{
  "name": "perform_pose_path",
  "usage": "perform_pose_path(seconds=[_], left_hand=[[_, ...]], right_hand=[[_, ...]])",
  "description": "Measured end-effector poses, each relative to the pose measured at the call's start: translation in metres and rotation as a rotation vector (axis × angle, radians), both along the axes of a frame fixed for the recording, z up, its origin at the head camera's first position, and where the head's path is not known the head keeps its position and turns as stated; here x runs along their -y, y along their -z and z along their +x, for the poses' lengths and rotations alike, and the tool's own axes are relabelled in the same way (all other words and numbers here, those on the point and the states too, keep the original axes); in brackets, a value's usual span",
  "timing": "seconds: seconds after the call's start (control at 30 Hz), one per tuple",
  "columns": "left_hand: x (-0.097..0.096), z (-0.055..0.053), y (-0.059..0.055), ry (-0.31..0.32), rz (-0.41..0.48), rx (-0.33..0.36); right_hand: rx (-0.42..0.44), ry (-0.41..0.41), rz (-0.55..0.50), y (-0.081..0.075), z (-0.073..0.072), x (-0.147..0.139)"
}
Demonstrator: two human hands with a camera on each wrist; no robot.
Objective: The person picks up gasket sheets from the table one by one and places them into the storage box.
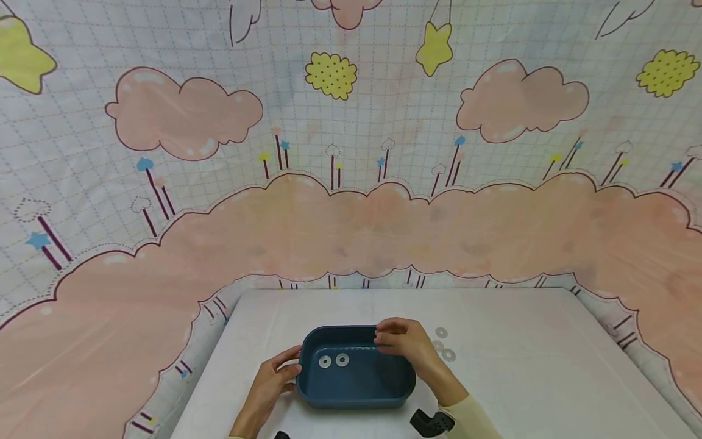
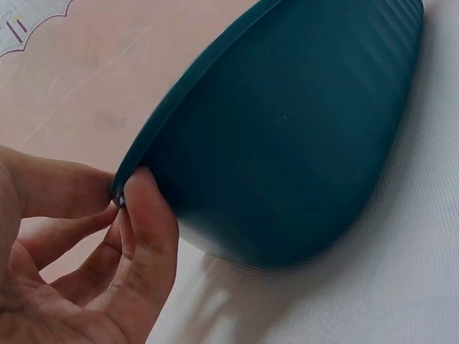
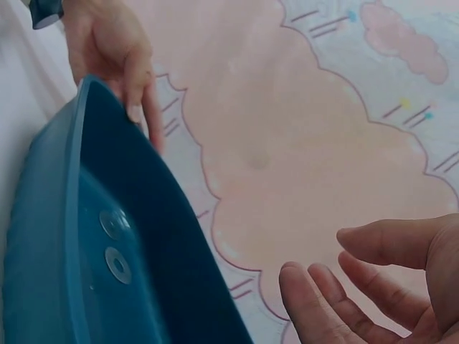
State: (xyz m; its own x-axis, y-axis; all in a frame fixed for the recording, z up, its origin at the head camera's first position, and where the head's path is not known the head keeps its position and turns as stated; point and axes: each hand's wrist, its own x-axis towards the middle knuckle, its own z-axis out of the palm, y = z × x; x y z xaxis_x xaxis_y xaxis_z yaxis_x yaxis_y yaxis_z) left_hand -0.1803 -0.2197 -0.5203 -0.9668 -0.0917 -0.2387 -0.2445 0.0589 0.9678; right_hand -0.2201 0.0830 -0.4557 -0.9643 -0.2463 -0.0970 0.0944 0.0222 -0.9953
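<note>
A dark blue plastic basin (image 1: 356,399) with rounded corners sits on the white table. My left hand (image 1: 265,381) pinches its left rim between thumb and fingers, as the left wrist view shows close up at the rim (image 2: 165,107). Inside lie two flat metal washers, the left washer (image 1: 325,362) close beside the right washer (image 1: 342,360). Over the basin's right end hovers my right hand (image 1: 408,347), its loosely bent fingers (image 3: 308,301) and thumb apart with nothing between them. Three more washers (image 1: 448,355) lie on the table just right of this hand, partly hidden behind it.
The white table (image 1: 526,366) extends on both sides of the basin. Behind it hangs a cloth (image 1: 351,231) printed with clouds and stars. A black band (image 1: 432,422) is worn at my right wrist.
</note>
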Motion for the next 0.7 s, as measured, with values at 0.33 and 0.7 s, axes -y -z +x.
perform_pose_path(seconds=[0.33,0.7], left_hand=[[-0.001,0.002,0.000,0.001,0.000,-0.003],[-0.001,0.004,0.001,0.002,0.028,-0.024]], right_hand=[[-0.006,0.048,0.040,-0.003,0.006,-0.029],[-0.037,0.153,0.094,-0.001,0.008,-0.057]])
